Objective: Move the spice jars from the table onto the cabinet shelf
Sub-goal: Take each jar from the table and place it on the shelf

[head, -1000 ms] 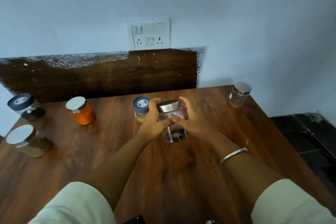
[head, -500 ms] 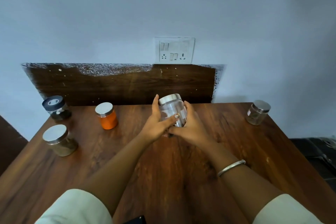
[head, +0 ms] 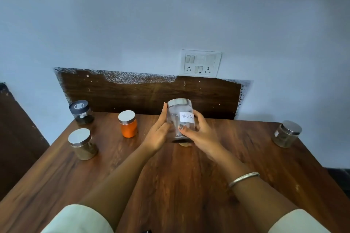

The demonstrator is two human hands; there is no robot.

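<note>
A clear jar with a silver lid and a white "Black Pepper" label (head: 180,119) is held upright just above the wooden table (head: 170,176), near its far middle. My left hand (head: 158,132) holds its left side, one finger straight up along the glass. My right hand (head: 200,132) wraps the right side, thumb across the front. Also on the table are a black-lidded dark jar (head: 81,112), an orange jar (head: 127,124), a silver-lidded brown jar (head: 82,143) and a jar at the far right (head: 287,134). No cabinet shelf is in view.
A sliver of another jar (head: 184,144) shows under the held one; the rest is hidden. A dark wooden backboard (head: 147,96) and a switch panel (head: 200,62) are on the wall behind. Dark wooden furniture (head: 15,128) stands to the left of the table.
Both hands have lifted the pepper jar off the table and set it upright. The blue-lidded jar behind it is now hidden. The view has tilted upward.
</note>
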